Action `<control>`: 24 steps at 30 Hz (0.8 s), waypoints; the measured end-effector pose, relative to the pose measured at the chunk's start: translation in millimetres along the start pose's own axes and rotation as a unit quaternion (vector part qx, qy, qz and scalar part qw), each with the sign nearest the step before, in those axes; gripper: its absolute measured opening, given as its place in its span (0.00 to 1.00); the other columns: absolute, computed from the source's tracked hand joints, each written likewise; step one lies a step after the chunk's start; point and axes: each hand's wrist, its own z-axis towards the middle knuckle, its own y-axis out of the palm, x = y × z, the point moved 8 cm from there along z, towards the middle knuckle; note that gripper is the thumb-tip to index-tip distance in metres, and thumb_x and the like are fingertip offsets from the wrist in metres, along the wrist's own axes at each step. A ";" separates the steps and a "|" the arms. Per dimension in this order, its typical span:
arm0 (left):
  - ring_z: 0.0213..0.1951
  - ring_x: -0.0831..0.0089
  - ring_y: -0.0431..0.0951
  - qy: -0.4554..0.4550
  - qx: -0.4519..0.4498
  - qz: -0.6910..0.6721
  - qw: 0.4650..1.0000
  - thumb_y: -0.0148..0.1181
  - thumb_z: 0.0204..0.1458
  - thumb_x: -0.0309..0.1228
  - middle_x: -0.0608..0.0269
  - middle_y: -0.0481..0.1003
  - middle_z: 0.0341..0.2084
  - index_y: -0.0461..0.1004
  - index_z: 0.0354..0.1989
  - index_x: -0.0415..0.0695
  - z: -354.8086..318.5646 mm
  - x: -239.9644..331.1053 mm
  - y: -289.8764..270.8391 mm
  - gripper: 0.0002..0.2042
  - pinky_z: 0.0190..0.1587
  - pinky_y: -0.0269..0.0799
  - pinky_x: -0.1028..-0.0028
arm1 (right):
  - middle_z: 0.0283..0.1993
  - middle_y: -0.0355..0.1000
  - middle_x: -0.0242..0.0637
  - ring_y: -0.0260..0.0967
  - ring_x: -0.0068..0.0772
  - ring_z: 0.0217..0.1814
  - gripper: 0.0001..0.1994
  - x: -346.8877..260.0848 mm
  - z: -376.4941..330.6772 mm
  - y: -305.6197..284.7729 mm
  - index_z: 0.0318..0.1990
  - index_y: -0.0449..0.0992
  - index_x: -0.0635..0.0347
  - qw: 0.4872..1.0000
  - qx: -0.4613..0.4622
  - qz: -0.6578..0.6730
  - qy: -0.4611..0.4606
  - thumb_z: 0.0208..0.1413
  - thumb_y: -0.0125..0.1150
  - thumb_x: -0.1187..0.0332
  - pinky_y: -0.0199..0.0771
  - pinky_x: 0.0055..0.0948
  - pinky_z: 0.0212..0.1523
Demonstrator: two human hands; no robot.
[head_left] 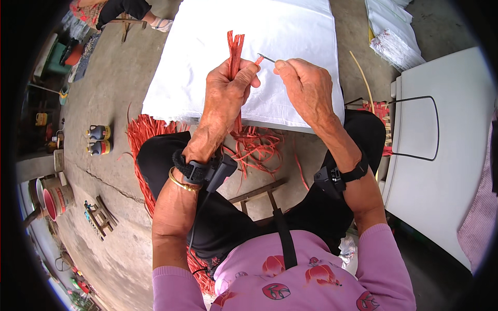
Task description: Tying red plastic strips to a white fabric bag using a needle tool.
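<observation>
Pinching red strips (235, 52) in left fingers (245, 78) and a thin dark tool (267, 58) in right fingers (286, 69), above the white-covered counter (290, 26), toward its near edge.

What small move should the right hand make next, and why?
I'd probably have the right hand ease the thin tool gently along the short red end: the tool's tip is right by it, though contact is unclear, and the left hand already grips the red strips.
</observation>
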 end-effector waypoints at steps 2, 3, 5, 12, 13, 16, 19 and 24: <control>0.11 0.89 0.52 0.002 0.003 0.005 1.000 0.53 0.54 0.29 0.71 0.69 0.17 0.72 0.32 0.38 0.0 1.0 -0.8 0.06 0.13 0.44 0.84 | 0.13 0.62 0.38 0.59 0.38 0.15 0.17 0.8 -0.3 0.7 0.16 0.66 0.63 1.000 -0.007 -0.008 -0.001 0.54 0.52 0.63 0.58 0.36 0.19; 0.11 0.89 0.52 0.000 0.003 0.002 1.000 0.53 0.54 0.29 0.71 0.69 0.17 0.72 0.32 0.38 0.1 1.4 -0.9 0.06 0.13 0.44 0.84 | 0.13 0.62 0.38 0.59 0.38 0.15 0.18 1.1 -0.5 1.7 0.16 0.66 0.63 1.000 -0.013 -0.017 -0.002 0.54 0.52 0.62 0.58 0.36 0.20; 0.11 0.89 0.52 -0.002 0.004 0.000 1.000 0.53 0.54 0.29 0.71 0.69 0.17 0.72 0.32 0.38 0.2 0.9 -1.0 0.07 0.12 0.44 0.85 | 0.13 0.62 0.38 0.59 0.38 0.15 0.18 -0.9 -0.4 1.7 0.16 0.66 0.63 1.000 -0.006 -0.016 -0.019 0.54 0.53 0.62 0.58 0.36 0.19; 0.12 0.89 0.53 0.009 -0.009 -0.054 0.998 0.53 0.54 0.28 0.69 0.70 0.18 0.71 0.34 0.39 -0.4 -1.8 3.7 0.05 0.13 0.44 0.85 | 0.17 0.64 0.37 0.61 0.37 0.19 0.14 -5.9 -6.2 20.0 0.19 0.70 0.62 0.993 -0.103 -0.031 -0.046 0.52 0.55 0.63 0.59 0.34 0.21; 0.12 0.89 0.53 0.000 -0.017 -0.069 0.997 0.52 0.54 0.27 0.69 0.70 0.19 0.71 0.34 0.39 0.1 -3.7 5.2 0.05 0.13 0.45 0.85 | 0.17 0.64 0.37 0.61 0.37 0.19 0.14 -6.8 -5.4 21.9 0.19 0.70 0.62 0.993 -0.101 -0.028 -0.048 0.52 0.55 0.63 0.59 0.34 0.21; 0.12 0.88 0.53 -0.023 0.016 -0.134 0.991 0.52 0.54 0.26 0.68 0.70 0.18 0.70 0.32 0.38 2.5 -6.1 -2.2 0.04 0.13 0.45 0.85 | 0.23 0.68 0.38 0.65 0.37 0.27 0.10 -36.8 -9.5 -6.2 0.25 0.73 0.62 0.970 0.099 -0.095 -0.198 0.50 0.57 0.65 0.62 0.35 0.26; 0.12 0.87 0.53 -0.048 0.055 -0.189 0.979 0.51 0.54 0.26 0.66 0.69 0.17 0.69 0.31 0.37 4.6 -11.9 -17.5 0.05 0.13 0.45 0.83 | 0.29 0.70 0.37 0.65 0.38 0.34 0.08 -55.5 -16.9 -13.9 0.31 0.75 0.62 0.945 0.126 -0.131 -0.273 0.49 0.58 0.66 0.65 0.35 0.31; 0.12 0.87 0.50 -0.117 -0.030 -0.258 0.959 0.47 0.58 0.28 0.66 0.70 0.20 0.68 0.33 0.38 1.5 -26.2 8.4 0.07 0.14 0.46 0.84 | 0.35 0.73 0.36 0.65 0.30 0.34 0.14 13.0 -6.3 11.0 0.39 0.76 0.62 0.967 -0.003 0.233 0.103 0.56 0.52 0.60 0.66 0.27 0.39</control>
